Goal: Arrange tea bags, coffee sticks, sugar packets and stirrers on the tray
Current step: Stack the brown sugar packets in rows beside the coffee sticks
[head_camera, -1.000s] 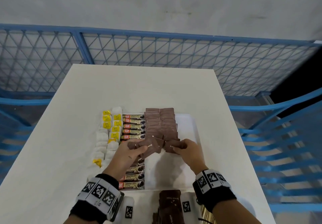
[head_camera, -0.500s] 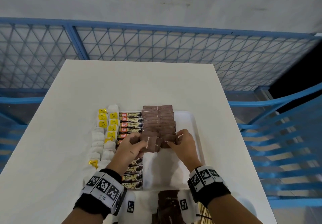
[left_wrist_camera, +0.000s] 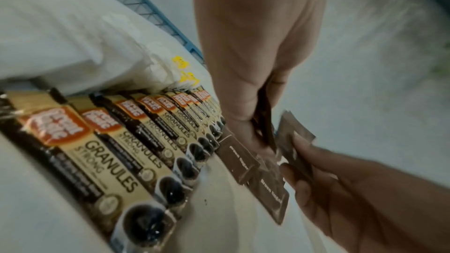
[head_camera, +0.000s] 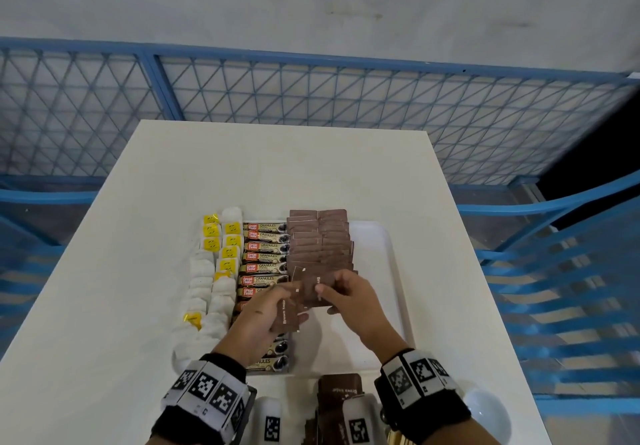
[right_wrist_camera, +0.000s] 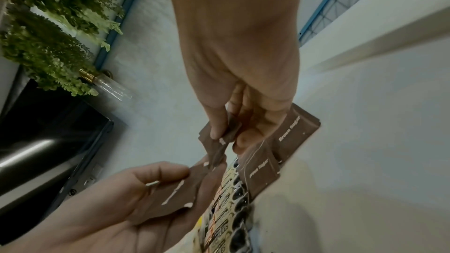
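Observation:
A white tray [head_camera: 381, 271] holds columns of white tea bags [head_camera: 211, 289] with yellow tags, coffee sticks [head_camera: 265, 257] and overlapping brown sugar packets [head_camera: 320, 237]. My left hand [head_camera: 277, 309] hovers over the tray's middle and grips a small stack of brown sugar packets [head_camera: 289, 318]. My right hand [head_camera: 325, 294] meets it and pinches one packet [head_camera: 317, 289] at the stack's top. In the right wrist view thumb and forefinger pinch that packet [right_wrist_camera: 216, 141] above the left hand's stack [right_wrist_camera: 175, 195]. The left wrist view shows the coffee sticks [left_wrist_camera: 121, 151] and laid packets [left_wrist_camera: 238, 161].
At the table's near edge stand marker-tagged white containers [head_camera: 272, 424], one with more brown sugar packets [head_camera: 339, 396], and a white bowl [head_camera: 485, 410]. A blue mesh fence [head_camera: 311, 98] runs behind the table. The tray's right part [head_camera: 367, 306] is bare.
My right hand went up to the near end of the sugar rows, then came back to the left hand's stack. It now pinches a packet there. The left hand drew slightly nearer.

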A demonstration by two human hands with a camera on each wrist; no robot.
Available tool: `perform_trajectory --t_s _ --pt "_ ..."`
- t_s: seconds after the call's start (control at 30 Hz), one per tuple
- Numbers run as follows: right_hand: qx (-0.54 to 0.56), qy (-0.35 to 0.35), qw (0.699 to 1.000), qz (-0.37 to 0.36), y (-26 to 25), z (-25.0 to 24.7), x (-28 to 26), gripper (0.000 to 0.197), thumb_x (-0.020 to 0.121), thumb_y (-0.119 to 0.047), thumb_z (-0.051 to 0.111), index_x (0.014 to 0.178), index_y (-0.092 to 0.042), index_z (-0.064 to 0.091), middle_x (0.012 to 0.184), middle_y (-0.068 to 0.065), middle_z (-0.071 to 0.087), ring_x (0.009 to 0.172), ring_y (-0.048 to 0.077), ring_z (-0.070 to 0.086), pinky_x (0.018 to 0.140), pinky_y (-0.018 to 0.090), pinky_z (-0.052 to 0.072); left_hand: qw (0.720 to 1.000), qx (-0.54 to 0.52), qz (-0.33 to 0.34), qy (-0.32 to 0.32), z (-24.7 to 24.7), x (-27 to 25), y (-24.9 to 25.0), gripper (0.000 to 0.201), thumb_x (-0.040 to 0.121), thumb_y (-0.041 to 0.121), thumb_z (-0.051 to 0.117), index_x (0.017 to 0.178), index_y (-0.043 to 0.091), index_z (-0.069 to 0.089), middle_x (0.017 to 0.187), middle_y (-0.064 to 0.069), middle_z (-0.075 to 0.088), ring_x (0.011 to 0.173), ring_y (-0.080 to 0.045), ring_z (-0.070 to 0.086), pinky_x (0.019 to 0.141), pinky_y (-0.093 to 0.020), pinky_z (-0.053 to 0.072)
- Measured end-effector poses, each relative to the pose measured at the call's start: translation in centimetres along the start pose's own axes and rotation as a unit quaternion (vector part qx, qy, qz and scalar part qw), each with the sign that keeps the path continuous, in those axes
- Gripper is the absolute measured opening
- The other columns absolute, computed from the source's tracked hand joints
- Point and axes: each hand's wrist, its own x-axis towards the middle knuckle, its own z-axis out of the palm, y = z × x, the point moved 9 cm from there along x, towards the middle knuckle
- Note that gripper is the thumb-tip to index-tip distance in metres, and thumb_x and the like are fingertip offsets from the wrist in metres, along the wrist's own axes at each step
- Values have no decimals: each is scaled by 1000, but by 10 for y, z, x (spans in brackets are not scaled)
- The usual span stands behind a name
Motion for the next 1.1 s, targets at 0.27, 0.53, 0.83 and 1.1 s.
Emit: perform_trajectory --t_s 0.27,0.53,0.83,1.1 --pt "35 49 998 11 2 -40 0 9 89 -1 56 91 -8 61 84 3 61 71 22 66 63 21 56 992 -65 -37 -98 5 -11 8 36 98 15 33 110 21 67 91 -6 69 70 -16 62 68 -30 44" --pt "-108 52 993 -5 7 -57 5 16 81 -4 68 84 -18 61 78 -2 62 64 6 54 54 7 42 997 -1 -3 -83 -1 -4 16 32 90 -9 39 107 6 61 95 -16 66 82 -25 63 62 -28 59" --pt "-232 23 972 -13 5 -49 22 11 79 -7 70 83 -17 64 78 -5 62 74 11 56 56 6 40 868 455 199 19 8 13 47 26 76 2 71 83 25 63 83 8 64 84 -11 62 76 -21 50" --pt "-325 44 942 -67 -3 -40 32 16 77 -13 71 91 -12 63 89 -4 50 82 14 50 68 16 40 771 572 279 0 38 32 50 13 80 5 67 92 11 67 82 6 55 75 -10 52 63 -11 35"
